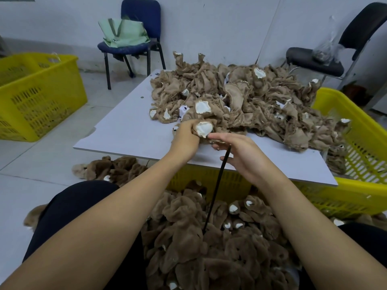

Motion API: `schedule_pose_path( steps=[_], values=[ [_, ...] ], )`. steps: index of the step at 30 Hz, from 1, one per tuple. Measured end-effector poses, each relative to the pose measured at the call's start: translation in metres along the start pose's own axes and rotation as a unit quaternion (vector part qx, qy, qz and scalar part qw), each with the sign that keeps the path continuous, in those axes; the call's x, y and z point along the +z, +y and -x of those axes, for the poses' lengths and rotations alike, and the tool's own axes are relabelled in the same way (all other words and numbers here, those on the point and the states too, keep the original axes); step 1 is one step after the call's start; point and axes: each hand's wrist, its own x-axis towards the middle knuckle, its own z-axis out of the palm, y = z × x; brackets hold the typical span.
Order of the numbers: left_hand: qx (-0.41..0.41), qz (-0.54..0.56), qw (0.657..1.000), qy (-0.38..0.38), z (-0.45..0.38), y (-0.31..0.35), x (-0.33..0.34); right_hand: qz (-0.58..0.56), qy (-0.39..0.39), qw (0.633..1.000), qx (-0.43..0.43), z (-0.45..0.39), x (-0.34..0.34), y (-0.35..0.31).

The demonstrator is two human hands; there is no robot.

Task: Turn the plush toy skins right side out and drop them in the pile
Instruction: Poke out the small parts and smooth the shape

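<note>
Furry skins (209, 243) heaped before yellow basket (360, 181)

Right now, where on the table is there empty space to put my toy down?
The table's left half is bare, from its left edge to the heap of inside-out skins, with only a tiny dark speck near the back. The right half is crowded with skins spilling into the yellow basket. At the front edge, both hands work on one skin.

Toy workshop: heaped plush skins (240, 101), yellow crates (39, 95), worktable (125, 130).
</note>
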Motion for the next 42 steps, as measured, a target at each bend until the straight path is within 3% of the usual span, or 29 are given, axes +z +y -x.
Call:
schedule_pose_path(
  steps=[3,8,11,13,15,17,20,22,24,27,30,33,35,38,42],
  values=[
    [0.012,0.086,0.995,0.052,0.002,0.011,-0.009,-0.036,0.080,0.995,0.043,-0.002,-0.002,0.001],
    [0.075,0.189,0.975,0.086,0.014,0.022,-0.019,-0.216,0.055,0.967,0.122,0.002,-0.009,-0.002],
    [0.147,0.142,0.979,0.017,0.021,0.018,-0.021,-0.325,-0.002,0.939,0.115,0.003,-0.009,-0.007],
    [0.194,0.087,0.976,-0.053,0.025,0.019,-0.023,-0.311,-0.012,0.944,0.105,0.003,-0.007,-0.008],
    [0.214,0.068,0.973,-0.060,0.026,0.023,-0.022,-0.313,0.014,0.946,0.090,0.001,-0.005,-0.005],
    [0.188,0.102,0.977,-0.025,0.028,0.026,-0.017,-0.346,0.036,0.935,0.067,0.001,-0.001,-0.003],
    [-0.024,0.182,0.983,0.028,0.037,0.026,-0.004,-0.349,0.077,0.933,0.049,-0.003,0.004,-0.001],
    [-0.150,0.229,0.962,0.023,0.046,0.024,0.002,-0.356,0.112,0.927,0.034,-0.006,0.006,0.004],
    [-0.186,0.284,0.941,-0.013,0.051,0.025,0.004,-0.367,0.132,0.921,0.014,-0.008,0.007,0.008],
    [-0.154,0.330,0.928,-0.080,0.052,0.030,0.005,-0.364,0.140,0.921,-0.019,-0.006,0.006,0.009],
    [-0.119,0.288,0.942,-0.126,0.055,0.026,0.010,-0.259,0.122,0.957,-0.053,-0.001,0.007,0.009],
    [-0.107,0.276,0.953,-0.062,0.056,0.024,0.013,-0.160,0.073,0.982,-0.063,0.005,0.013,0.003],
    [-0.094,0.290,0.952,0.006,0.051,0.024,0.007,-0.157,0.047,0.985,-0.049,0.007,0.014,-0.003],
    [-0.054,0.272,0.958,0.072,0.037,0.024,-0.008,-0.213,0.010,0.977,-0.007,0.007,0.006,-0.008],
    [0.013,0.220,0.974,0.060,0.021,0.030,-0.028,-0.322,0.029,0.945,0.057,0.007,-0.009,-0.011]
  ],
)
